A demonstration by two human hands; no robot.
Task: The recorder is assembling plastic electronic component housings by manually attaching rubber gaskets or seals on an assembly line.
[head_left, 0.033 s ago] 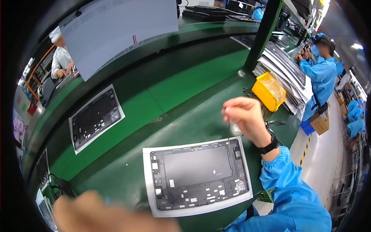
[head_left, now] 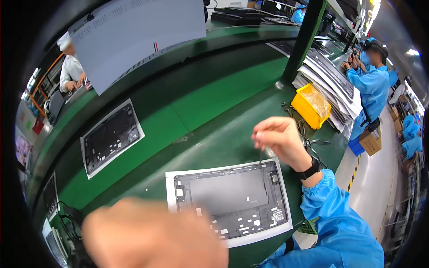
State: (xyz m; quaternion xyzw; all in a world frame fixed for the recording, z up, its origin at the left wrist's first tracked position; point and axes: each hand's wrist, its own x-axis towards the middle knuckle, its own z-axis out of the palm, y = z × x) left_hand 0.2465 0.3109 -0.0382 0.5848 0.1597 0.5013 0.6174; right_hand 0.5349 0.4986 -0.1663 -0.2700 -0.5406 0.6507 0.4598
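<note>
A dark grey tablet housing (head_left: 230, 190) with small pale stickers and pads lies on a white sheet (head_left: 170, 185) on the green bench. Above its far right edge is my right hand (head_left: 279, 138), thumb and fingers pinched together. From the pinch hangs a thin dark strip (head_left: 261, 156), its lower end near the housing's far rim; what kind of thing it is I cannot make out. Large and blurred at the front, my left hand (head_left: 156, 234) covers the housing's near left part. Its fingers are smeared, so their state is unclear.
Beside a stack of sheets and panels (head_left: 328, 85) stands a yellow bin (head_left: 311, 107) with clear plastic inside. Tweezers-like metal tools (head_left: 319, 142) lie below it. Another tablet housing (head_left: 111, 136) rests at the left. A green post (head_left: 306, 40) rises behind; co-workers (head_left: 373, 89) stand beyond.
My left hand has moved right and up, over the housing's near left part. My right hand has shifted slightly left and down, still pinching the thin dark strip.
</note>
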